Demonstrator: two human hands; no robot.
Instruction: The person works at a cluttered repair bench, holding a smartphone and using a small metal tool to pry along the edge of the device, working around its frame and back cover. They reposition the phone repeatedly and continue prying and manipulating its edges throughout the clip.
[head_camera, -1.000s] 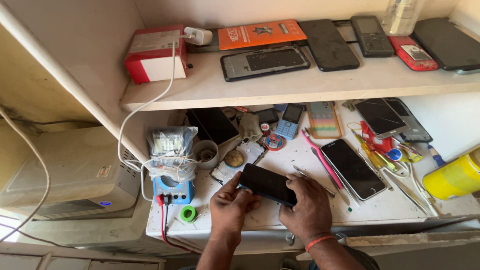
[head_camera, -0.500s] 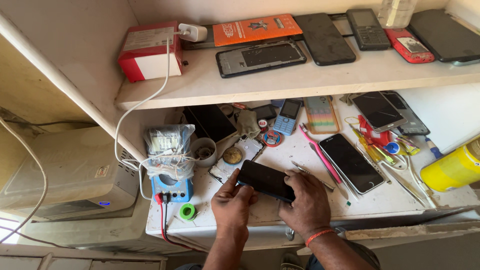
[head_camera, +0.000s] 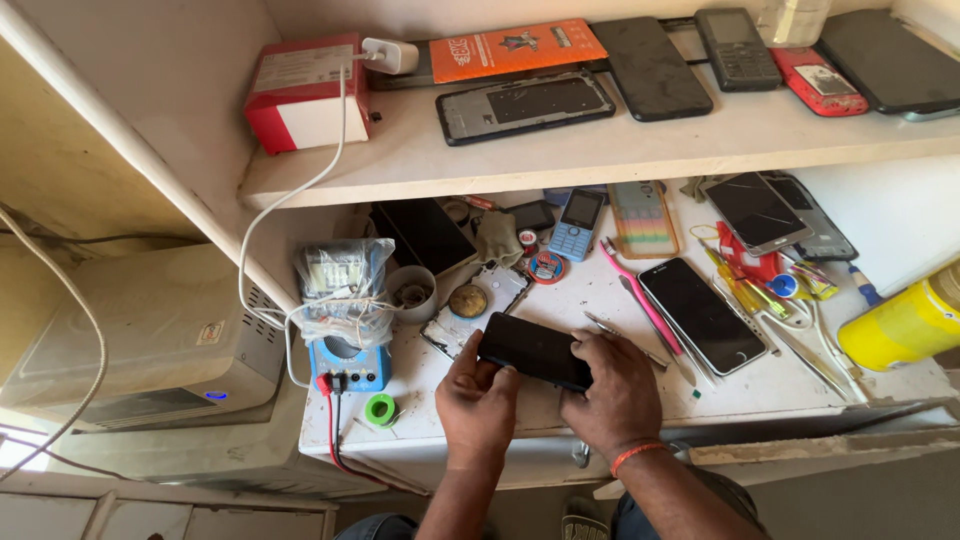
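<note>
Both hands grip one black phone (head_camera: 535, 350) over the front edge of the bench (head_camera: 780, 385). The left hand (head_camera: 478, 400) clasps its left end; the right hand (head_camera: 617, 385) covers its right end, fingers curled over the top. The phone appears closed, screen dark; no opening is visible yet. Just behind the phone lies a stripped frame (head_camera: 470, 310); right of the phone, tweezers (head_camera: 620, 338) and a second phone (head_camera: 702, 315). Left of the phone stands a blue meter (head_camera: 345, 362). Farther back, the shelf (head_camera: 600, 150) carries more handsets.
</note>
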